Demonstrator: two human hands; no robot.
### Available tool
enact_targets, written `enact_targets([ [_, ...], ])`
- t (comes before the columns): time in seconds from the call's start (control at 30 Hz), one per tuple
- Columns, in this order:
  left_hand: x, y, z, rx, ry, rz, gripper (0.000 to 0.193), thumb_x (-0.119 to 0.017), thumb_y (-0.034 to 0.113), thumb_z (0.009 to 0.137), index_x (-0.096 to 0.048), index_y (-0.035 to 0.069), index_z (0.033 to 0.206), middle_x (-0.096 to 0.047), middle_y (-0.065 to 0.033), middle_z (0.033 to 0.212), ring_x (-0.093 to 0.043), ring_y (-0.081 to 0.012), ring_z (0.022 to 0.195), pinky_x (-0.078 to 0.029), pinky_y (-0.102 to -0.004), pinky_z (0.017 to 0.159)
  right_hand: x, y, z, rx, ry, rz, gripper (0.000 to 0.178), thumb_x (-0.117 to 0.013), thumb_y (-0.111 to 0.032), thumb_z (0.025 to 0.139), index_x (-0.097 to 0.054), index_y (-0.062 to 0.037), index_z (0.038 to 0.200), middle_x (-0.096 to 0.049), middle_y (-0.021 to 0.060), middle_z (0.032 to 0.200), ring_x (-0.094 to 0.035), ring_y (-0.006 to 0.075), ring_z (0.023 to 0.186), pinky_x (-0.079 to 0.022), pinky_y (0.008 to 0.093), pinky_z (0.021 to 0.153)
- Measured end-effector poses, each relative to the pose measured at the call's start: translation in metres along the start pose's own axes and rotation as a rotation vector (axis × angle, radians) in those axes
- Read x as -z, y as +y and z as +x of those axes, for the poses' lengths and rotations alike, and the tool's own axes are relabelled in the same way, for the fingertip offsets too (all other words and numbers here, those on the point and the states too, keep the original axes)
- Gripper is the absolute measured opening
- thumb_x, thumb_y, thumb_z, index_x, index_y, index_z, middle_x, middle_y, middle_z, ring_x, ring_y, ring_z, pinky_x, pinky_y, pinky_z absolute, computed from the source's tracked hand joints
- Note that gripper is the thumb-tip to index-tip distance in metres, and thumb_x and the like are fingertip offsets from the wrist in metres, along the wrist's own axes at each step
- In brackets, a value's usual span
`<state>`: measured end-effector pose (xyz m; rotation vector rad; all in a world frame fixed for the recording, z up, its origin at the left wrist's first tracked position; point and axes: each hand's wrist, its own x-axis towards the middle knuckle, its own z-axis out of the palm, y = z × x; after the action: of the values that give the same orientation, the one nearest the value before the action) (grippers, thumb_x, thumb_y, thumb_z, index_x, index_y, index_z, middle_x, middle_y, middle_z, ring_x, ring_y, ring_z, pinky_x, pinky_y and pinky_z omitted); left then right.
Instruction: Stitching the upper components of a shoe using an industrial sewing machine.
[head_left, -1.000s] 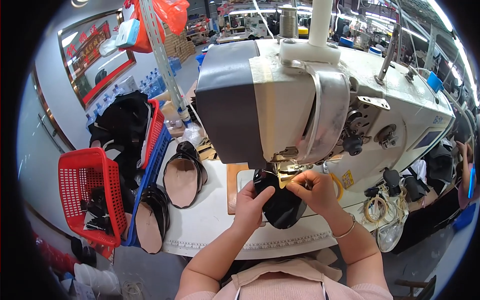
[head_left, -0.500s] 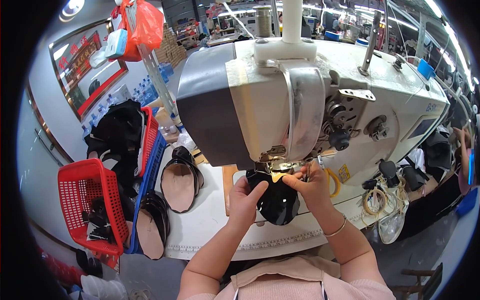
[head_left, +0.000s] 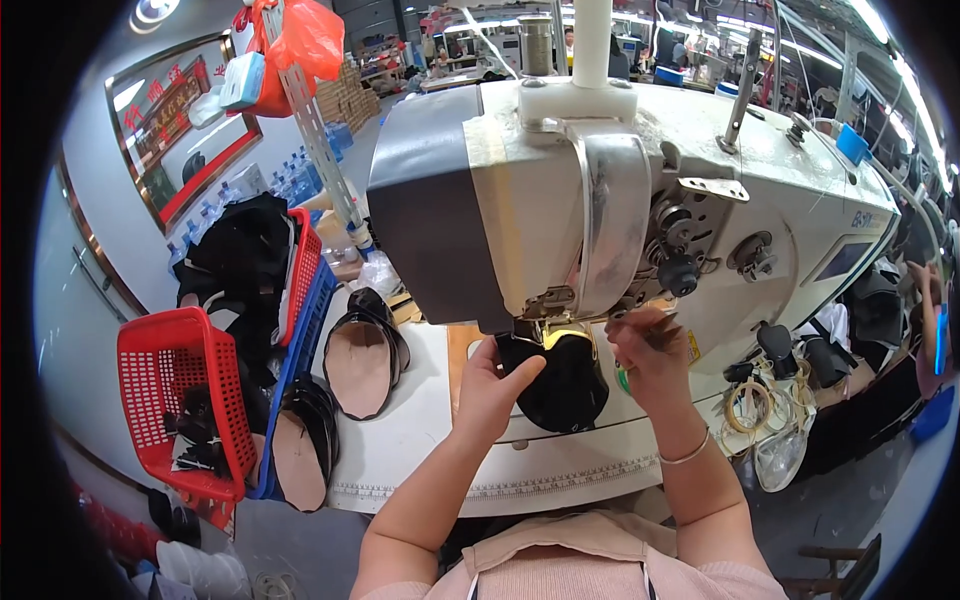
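A black shoe-upper piece [head_left: 568, 392], matte on the face I see, lies under the needle area of a large white and grey sewing machine [head_left: 420, 210]. Its near end is rounded. A bright yellow strip [head_left: 570, 340] shows at its far edge, by the presser foot. My left hand [head_left: 490, 388] grips the piece's left edge, thumb on top. To the right of the piece, apart from it, my right hand [head_left: 648, 362] is raised with curled fingers near the machine's front. Something dark and blurred is at those fingers; its kind is unclear. A bit of green shows beside that hand.
Glossy black shoe uppers with pale insides [head_left: 358, 368] stand on the table's left. Beyond them are a red basket [head_left: 215, 320] with black scraps and a blue crate [head_left: 318, 300]. Tape rolls [head_left: 748, 405] and cords lie at the right. A ruler strip [head_left: 590, 472] runs along the front edge.
My right hand has left the black piece and moved right. The piece now shows a matte face instead of a glossy one. My left hand stays on it. The yellow loop by my right hand is out of sight.
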<state>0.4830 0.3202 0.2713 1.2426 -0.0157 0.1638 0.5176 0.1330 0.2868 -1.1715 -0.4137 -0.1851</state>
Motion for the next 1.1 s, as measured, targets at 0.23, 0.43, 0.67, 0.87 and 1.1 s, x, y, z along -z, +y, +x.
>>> enact_targets([
  [0.23, -0.005, 0.0, -0.004, -0.06, 0.012, 0.032, 0.029, -0.069, 0.008, 0.079, -0.055, 0.001, 0.104, -0.061, -0.0041, 0.093, -0.059, -0.0075, 0.078, -0.048, -0.0196, 0.069, -0.004, -0.007, 0.009, 0.751, -0.337, -0.986, 0.031, -0.074, -0.015, 0.071, -0.066, -0.0136, 0.101, -0.064, 0.0032, 0.096, -0.06, 0.0213, 0.079, -0.047, 0.0286, 0.065],
  [0.43, -0.004, 0.001, -0.003, -0.058, 0.02, 0.047, 0.029, -0.07, 0.01, 0.079, -0.056, 0.0, 0.102, -0.062, -0.004, 0.089, -0.06, -0.0081, 0.077, -0.049, -0.0205, 0.067, -0.003, -0.012, 0.017, 0.822, -0.494, -1.194, 0.036, -0.073, -0.025, 0.07, -0.063, -0.0196, 0.104, -0.061, -0.0019, 0.091, -0.059, 0.0189, 0.081, -0.051, 0.028, 0.065],
  [0.67, 0.001, 0.011, 0.006, -0.025, 0.011, 0.251, 0.023, -0.071, 0.013, 0.078, -0.062, 0.0, 0.094, -0.064, -0.0031, 0.082, -0.058, -0.0066, 0.074, -0.047, -0.0203, 0.066, -0.001, -0.009, 0.02, 0.785, -0.549, -1.277, 0.034, -0.071, -0.029, 0.073, -0.062, -0.0192, 0.105, -0.058, -0.0028, 0.093, -0.059, 0.0192, 0.081, -0.05, 0.029, 0.066],
  [0.87, 0.007, 0.012, 0.014, 0.018, -0.069, 0.231, 0.022, -0.07, 0.009, 0.077, -0.063, 0.0, 0.096, -0.065, -0.0028, 0.085, -0.058, -0.0069, 0.075, -0.047, -0.0207, 0.069, -0.008, -0.015, 0.019, 0.836, -0.509, -1.26, 0.036, -0.074, -0.025, 0.07, -0.062, -0.0143, 0.102, -0.061, -0.0007, 0.091, -0.063, 0.0188, 0.077, -0.052, 0.0301, 0.063],
  [1.1, 0.012, 0.026, 0.027, 0.025, -0.155, 0.216, 0.021, -0.069, 0.004, 0.077, -0.062, 0.0, 0.097, -0.065, -0.0045, 0.09, -0.06, -0.0089, 0.082, -0.047, -0.0217, 0.073, -0.012, -0.013, 0.016, 0.827, -0.524, -1.371, 0.034, -0.07, -0.027, 0.074, -0.06, -0.0107, 0.103, -0.056, -0.0008, 0.088, -0.058, 0.0179, 0.07, -0.049, 0.028, 0.06],
])
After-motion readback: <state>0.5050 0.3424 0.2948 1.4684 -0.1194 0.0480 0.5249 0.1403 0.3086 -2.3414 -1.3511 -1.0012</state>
